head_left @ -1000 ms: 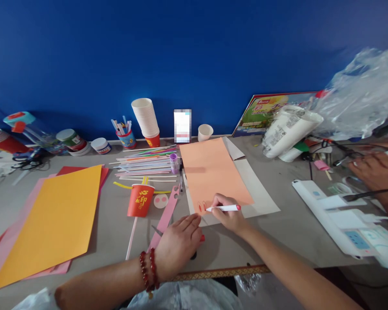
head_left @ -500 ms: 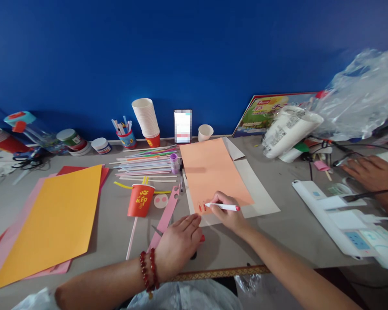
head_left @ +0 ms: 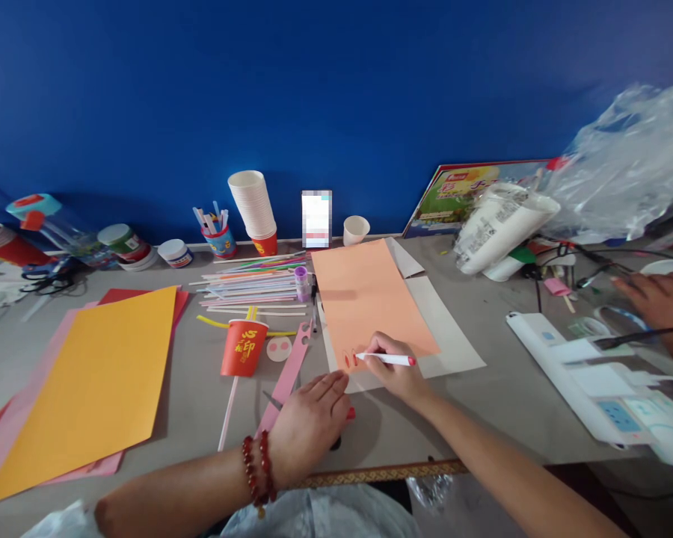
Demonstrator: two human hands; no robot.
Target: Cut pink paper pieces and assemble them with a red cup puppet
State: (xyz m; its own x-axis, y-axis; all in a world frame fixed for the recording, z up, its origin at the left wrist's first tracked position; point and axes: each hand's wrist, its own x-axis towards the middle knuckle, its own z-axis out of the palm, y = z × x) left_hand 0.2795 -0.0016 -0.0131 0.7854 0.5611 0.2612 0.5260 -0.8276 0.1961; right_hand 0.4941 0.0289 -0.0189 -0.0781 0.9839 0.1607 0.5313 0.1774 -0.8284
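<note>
My right hand [head_left: 395, 366] is closed around a white marker [head_left: 391, 359] with a red end, its tip on the lower left corner of an orange sheet of paper [head_left: 375, 299]. Two small red ovals [head_left: 350, 359] with red marks inside are drawn there. My left hand [head_left: 314, 407] lies flat, fingertips at the corner of the sheet, partly covering scissors [head_left: 273, 400] and a pink paper strip [head_left: 286, 381]. A small red piece pokes out beside it. White paper [head_left: 454, 336] lies under the orange sheet. Left of my hands are a red paper cup [head_left: 244, 348] with straws and a white disc [head_left: 279, 349] with two pink spots.
Drinking straws [head_left: 255, 286], a purple glue stick [head_left: 301, 284], stacked paper cups [head_left: 252, 205] and a phone [head_left: 316, 219] stand toward the wall. Coloured paper [head_left: 106, 366] lies left. At right are a power strip [head_left: 566, 381], cables and another person's hand [head_left: 659, 299].
The other person's hand at the right has shifted further right, uncovering more of a tape roll. My own hands have hardly moved.
</note>
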